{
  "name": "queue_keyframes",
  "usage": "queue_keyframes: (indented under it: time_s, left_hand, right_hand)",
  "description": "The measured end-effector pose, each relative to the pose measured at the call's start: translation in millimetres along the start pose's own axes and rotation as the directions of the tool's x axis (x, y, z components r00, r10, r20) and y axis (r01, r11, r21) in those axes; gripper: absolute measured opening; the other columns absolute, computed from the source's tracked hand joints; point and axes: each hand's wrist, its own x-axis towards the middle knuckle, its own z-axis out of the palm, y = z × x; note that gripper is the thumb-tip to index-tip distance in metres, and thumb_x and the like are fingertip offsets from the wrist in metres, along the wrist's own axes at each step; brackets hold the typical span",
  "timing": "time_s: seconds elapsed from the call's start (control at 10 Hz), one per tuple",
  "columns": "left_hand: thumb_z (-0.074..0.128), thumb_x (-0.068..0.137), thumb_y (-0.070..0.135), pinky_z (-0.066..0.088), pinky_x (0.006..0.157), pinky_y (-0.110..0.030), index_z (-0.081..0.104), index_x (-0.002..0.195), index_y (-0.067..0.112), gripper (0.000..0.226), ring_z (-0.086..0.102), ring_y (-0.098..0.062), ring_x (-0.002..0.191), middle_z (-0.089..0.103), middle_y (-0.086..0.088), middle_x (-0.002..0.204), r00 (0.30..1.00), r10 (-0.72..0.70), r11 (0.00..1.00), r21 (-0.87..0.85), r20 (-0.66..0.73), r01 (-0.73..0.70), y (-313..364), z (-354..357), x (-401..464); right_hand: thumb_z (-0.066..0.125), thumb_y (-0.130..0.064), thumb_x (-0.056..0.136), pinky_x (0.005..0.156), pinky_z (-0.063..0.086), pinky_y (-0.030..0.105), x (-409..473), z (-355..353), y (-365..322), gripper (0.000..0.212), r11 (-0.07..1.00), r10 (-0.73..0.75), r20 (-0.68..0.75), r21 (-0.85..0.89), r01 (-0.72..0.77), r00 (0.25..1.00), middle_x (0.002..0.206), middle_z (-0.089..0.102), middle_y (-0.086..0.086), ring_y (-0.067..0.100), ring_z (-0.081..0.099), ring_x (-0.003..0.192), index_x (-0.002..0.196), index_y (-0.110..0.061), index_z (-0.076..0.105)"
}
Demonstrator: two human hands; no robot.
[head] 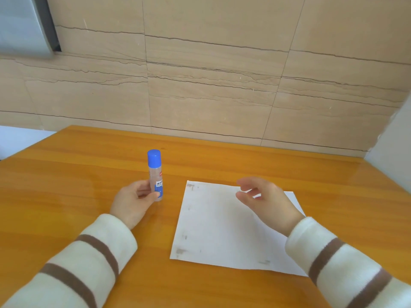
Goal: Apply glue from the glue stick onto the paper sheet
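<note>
A clear glue stick (155, 172) with a blue cap stands upright on the wooden table, left of the paper. My left hand (133, 203) grips its lower body between thumb and fingers. The blue cap is on. A white paper sheet (218, 230) lies flat on the table to the right, with a few grey smudges near its left edge and corners. My right hand (264, 201) hovers above the sheet's far right part, fingers loosely spread and holding nothing.
The orange wooden table (66, 178) runs up to a beige tiled wall (211, 85) at the back. A pale panel (395, 147) stands at the table's right edge. The table's left corner drops off to a pale floor.
</note>
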Motion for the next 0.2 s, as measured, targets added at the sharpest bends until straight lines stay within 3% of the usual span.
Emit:
queue_keyframes:
  time_s: [0.1,0.2]
  left_hand:
    - [0.068,0.08,0.013,0.041,0.086,-0.027,0.061,0.114,0.011,0.035,0.06,-0.016,0.095,0.066,-0.004,0.107,1.0,-0.021,1.0,0.019,-0.01,0.021,1,0,-8]
    - [0.069,0.079,0.017,0.043,0.09,-0.03,0.055,0.122,0.007,0.046,0.06,-0.019,0.1,0.064,-0.009,0.116,0.998,-0.035,0.996,0.074,-0.06,0.04,1,2,-15]
  right_hand:
    - [0.063,-0.027,0.088,0.075,0.039,0.006,-13,-13,16,0.023,0.999,0.037,-0.036,0.017,-0.037,0.999,0.1,0.061,-0.011,0.005,0.058,0.091,0.111,-0.027,0.062]
    - [0.063,-0.025,0.088,0.081,0.043,0.019,-29,-25,34,0.023,0.993,0.099,-0.087,0.07,-0.093,0.991,0.1,0.061,-0.011,0.005,0.058,0.093,0.111,-0.025,0.064]
